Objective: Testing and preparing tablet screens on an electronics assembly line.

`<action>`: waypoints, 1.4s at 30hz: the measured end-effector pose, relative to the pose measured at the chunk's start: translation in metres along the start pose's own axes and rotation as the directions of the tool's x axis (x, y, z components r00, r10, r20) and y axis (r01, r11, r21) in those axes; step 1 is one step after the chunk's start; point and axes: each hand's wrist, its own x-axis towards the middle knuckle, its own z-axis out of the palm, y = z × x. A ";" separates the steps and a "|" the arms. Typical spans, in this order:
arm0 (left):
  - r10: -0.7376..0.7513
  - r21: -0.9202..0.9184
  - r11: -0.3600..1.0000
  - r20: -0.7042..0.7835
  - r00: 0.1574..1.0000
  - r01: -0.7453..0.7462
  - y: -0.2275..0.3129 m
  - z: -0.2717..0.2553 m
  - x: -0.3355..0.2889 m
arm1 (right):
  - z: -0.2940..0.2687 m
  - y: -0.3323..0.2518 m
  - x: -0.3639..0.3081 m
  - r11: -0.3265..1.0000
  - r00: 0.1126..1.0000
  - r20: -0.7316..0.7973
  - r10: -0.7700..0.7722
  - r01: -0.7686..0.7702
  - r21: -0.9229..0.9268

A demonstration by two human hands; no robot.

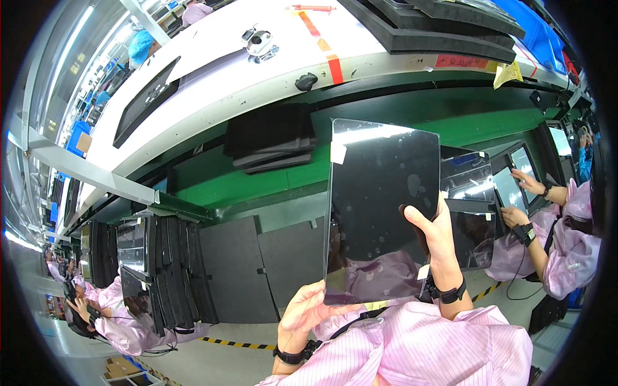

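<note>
A glossy black glass panel point(380, 199), like a tablet-sized screen, is held up in front of me, with pale smudges on its face and small white tabs at its upper left and lower right. My right hand point(438, 238) grips its right edge, thumb pressed on the front and the other fingers behind. At the lower left corner my left hand point(306, 312) takes hold of the panel from below; some of its fingers are hidden. My striped pink sleeves and chest reflect in the lower part of the glass.
Beyond runs a white workbench point(212, 87) bearing a dark framed panel point(148, 100), a small metal fixture point(259, 44) and stacked black foam trays point(438, 38). Upright black trays point(174, 276) stand at left. Co-workers are at both sides; one's hands point(518, 215) touch another panel at right.
</note>
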 end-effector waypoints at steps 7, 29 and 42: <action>0.286 0.436 0.877 -0.135 0.949 -0.202 -0.004 0.025 -0.007 | -0.003 0.000 0.000 1.000 0.999 -0.039 -0.023 0.023 -0.007; 0.771 0.944 0.076 0.148 0.619 -0.320 -0.019 0.041 0.003 | 0.000 0.001 -0.001 0.993 0.997 -0.072 -0.019 0.027 0.112; 0.229 0.155 0.969 -0.252 0.940 -0.195 -0.021 0.004 -0.003 | 0.001 0.007 -0.012 0.999 0.999 -0.040 -0.021 0.020 -0.030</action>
